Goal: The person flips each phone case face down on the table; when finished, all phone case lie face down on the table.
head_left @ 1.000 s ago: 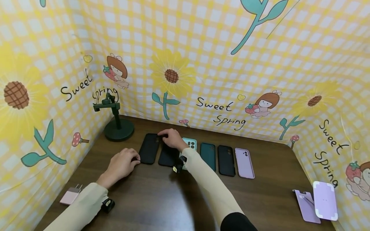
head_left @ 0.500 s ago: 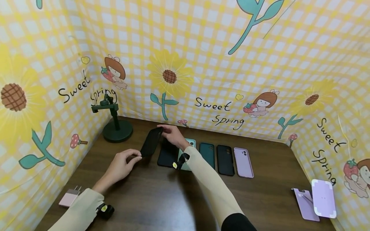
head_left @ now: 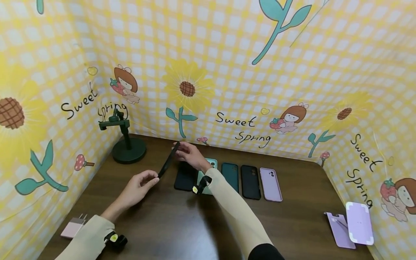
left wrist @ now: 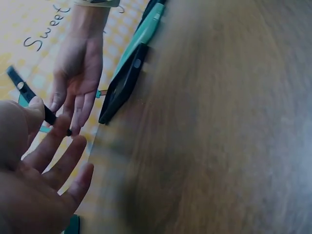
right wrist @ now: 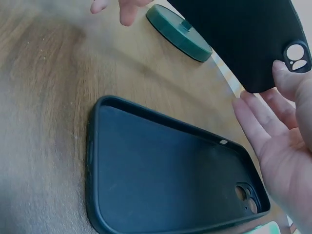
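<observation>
Between both hands a black phone case is held up, tilted nearly edge-on in the head view. My left hand pinches its near end between thumb and fingers. At the far end my right hand grips the corner; the right wrist view shows the thumb beside the camera cutouts of the held phone case. Below it a second black phone case lies hollow side up on the table. To its right run a mint case, partly hidden by the right arm, a teal case, a black case and a lilac case.
A dark green stand with a round base is at the back left. A pink charger plug lies by the left edge, and a lilac folding stand at the right edge. Printed cloth walls the table's back and sides.
The leftmost black phone case, flat on the table a second ago, has been lifted by both hands and turned up toward edge-on. The other cases have stayed in their row.
</observation>
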`<state>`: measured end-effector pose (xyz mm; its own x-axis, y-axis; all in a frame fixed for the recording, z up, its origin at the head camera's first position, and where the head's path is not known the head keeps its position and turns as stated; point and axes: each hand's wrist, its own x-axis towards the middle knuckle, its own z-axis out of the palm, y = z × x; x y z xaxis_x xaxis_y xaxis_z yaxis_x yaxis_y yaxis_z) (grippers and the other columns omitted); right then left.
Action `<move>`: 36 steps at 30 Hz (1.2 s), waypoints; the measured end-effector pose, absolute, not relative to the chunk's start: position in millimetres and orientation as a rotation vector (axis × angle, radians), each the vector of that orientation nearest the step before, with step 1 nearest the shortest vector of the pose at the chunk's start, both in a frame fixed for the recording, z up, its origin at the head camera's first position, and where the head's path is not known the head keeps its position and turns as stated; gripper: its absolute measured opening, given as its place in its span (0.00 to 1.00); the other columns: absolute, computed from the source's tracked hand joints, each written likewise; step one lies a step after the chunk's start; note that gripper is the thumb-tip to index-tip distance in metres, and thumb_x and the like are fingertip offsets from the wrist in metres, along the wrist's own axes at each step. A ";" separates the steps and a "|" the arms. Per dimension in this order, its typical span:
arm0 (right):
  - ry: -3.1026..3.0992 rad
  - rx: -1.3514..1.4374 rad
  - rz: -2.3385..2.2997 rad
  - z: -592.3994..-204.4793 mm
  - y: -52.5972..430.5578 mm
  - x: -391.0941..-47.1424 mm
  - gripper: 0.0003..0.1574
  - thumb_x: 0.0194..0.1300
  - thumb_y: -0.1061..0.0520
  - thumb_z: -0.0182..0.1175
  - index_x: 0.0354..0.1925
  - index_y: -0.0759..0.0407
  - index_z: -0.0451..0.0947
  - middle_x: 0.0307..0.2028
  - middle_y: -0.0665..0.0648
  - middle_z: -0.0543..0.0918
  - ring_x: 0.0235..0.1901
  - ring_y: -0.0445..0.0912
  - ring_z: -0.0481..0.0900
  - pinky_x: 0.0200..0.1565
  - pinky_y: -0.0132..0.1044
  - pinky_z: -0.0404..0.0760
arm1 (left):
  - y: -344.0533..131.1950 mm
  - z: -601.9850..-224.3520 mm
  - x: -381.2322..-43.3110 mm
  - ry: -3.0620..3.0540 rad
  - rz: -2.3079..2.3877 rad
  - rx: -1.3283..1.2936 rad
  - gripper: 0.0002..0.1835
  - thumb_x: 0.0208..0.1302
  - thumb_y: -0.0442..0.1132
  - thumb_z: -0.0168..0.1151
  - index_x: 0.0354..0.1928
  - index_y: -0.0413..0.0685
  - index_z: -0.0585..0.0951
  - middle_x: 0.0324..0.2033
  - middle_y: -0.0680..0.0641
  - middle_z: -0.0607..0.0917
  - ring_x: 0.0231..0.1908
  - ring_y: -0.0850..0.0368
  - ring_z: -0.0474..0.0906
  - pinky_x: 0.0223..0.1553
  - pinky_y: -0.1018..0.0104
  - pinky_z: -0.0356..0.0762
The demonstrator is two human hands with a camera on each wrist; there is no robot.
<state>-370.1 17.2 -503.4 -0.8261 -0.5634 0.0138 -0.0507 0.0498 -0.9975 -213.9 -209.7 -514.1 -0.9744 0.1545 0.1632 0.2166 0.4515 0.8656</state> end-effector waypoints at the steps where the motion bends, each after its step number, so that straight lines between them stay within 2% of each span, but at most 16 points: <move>1: 1.946 -0.606 -1.833 -504.2 17.1 -369.6 0.26 0.77 0.66 0.52 0.70 0.64 0.70 0.65 0.70 0.77 0.56 0.49 0.84 0.62 0.54 0.80 | -209.9 -514.7 -213.3 -2.614 -1.562 -0.360 0.13 0.76 0.43 0.60 0.54 0.44 0.81 0.48 0.41 0.87 0.45 0.59 0.82 0.43 0.71 0.79; 4: 1.976 -0.591 -1.820 -505.3 17.7 -369.0 0.26 0.77 0.66 0.53 0.70 0.64 0.71 0.63 0.68 0.79 0.53 0.49 0.84 0.60 0.54 0.82 | -210.7 -515.8 -214.7 -2.591 -1.449 -0.448 0.23 0.76 0.41 0.60 0.68 0.46 0.73 0.55 0.38 0.85 0.51 0.49 0.84 0.42 0.69 0.80; 6: 2.014 -0.589 -1.797 -505.2 18.0 -368.7 0.26 0.77 0.65 0.54 0.70 0.64 0.71 0.62 0.68 0.79 0.54 0.52 0.84 0.58 0.52 0.84 | -211.4 -515.1 -216.5 -2.595 -1.360 -0.495 0.33 0.75 0.40 0.61 0.78 0.52 0.63 0.61 0.37 0.82 0.54 0.44 0.83 0.43 0.65 0.80; 9: 2.083 -0.598 -1.734 -502.7 16.7 -368.0 0.27 0.76 0.63 0.56 0.71 0.61 0.71 0.64 0.66 0.79 0.58 0.55 0.83 0.56 0.50 0.85 | -212.6 -511.5 -219.0 -2.634 -1.226 -0.561 0.45 0.72 0.39 0.64 0.83 0.62 0.50 0.68 0.37 0.76 0.58 0.40 0.80 0.49 0.53 0.82; 11: 2.118 -0.606 -1.689 -501.2 15.5 -367.1 0.28 0.76 0.62 0.57 0.71 0.60 0.71 0.65 0.65 0.79 0.60 0.56 0.83 0.56 0.51 0.85 | -212.3 -508.0 -219.3 -2.657 -1.143 -0.610 0.49 0.70 0.39 0.67 0.83 0.65 0.48 0.70 0.38 0.73 0.60 0.40 0.80 0.53 0.45 0.81; 14: 2.157 -0.624 -1.639 -499.4 13.6 -365.6 0.28 0.76 0.61 0.58 0.71 0.59 0.72 0.66 0.64 0.79 0.60 0.56 0.83 0.56 0.53 0.84 | -210.4 -502.7 -218.9 -2.670 -1.011 -0.671 0.49 0.68 0.40 0.70 0.83 0.65 0.51 0.73 0.40 0.71 0.65 0.39 0.77 0.60 0.37 0.76; 19: 2.214 -0.652 -1.585 -500.3 11.2 -364.3 0.27 0.76 0.58 0.59 0.70 0.58 0.74 0.66 0.62 0.80 0.57 0.53 0.85 0.55 0.52 0.85 | -207.5 -498.6 -216.7 -2.652 -0.876 -0.666 0.47 0.64 0.43 0.73 0.81 0.59 0.59 0.72 0.41 0.73 0.68 0.40 0.74 0.61 0.32 0.71; 28: 2.371 -0.700 -1.533 -502.2 11.3 -365.8 0.24 0.73 0.56 0.63 0.65 0.52 0.80 0.60 0.58 0.84 0.48 0.47 0.87 0.50 0.46 0.88 | -208.2 -504.5 -216.8 -2.596 -0.835 -0.493 0.46 0.55 0.48 0.80 0.75 0.44 0.71 0.66 0.37 0.79 0.62 0.37 0.78 0.57 0.34 0.74; 32: 2.445 -0.699 -1.487 -501.0 12.7 -366.0 0.23 0.72 0.56 0.64 0.64 0.52 0.81 0.59 0.57 0.85 0.49 0.46 0.87 0.49 0.39 0.87 | -209.5 -507.0 -218.3 -2.608 -0.824 -0.414 0.45 0.53 0.51 0.81 0.72 0.42 0.74 0.63 0.35 0.81 0.59 0.36 0.80 0.52 0.36 0.75; 36: 2.519 -0.663 -1.424 -500.4 14.2 -366.6 0.21 0.72 0.54 0.65 0.61 0.52 0.83 0.58 0.55 0.87 0.52 0.45 0.86 0.49 0.33 0.84 | -210.5 -510.2 -220.4 -2.662 -0.813 -0.336 0.46 0.53 0.53 0.80 0.70 0.40 0.75 0.60 0.34 0.83 0.56 0.36 0.82 0.53 0.36 0.74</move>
<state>-366.6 14.2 -500.4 -0.8859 -0.4591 0.0666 -0.2938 0.4442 -0.8464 -220.4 -210.5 -510.2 -0.9157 0.1248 0.3820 0.3170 0.8087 0.4955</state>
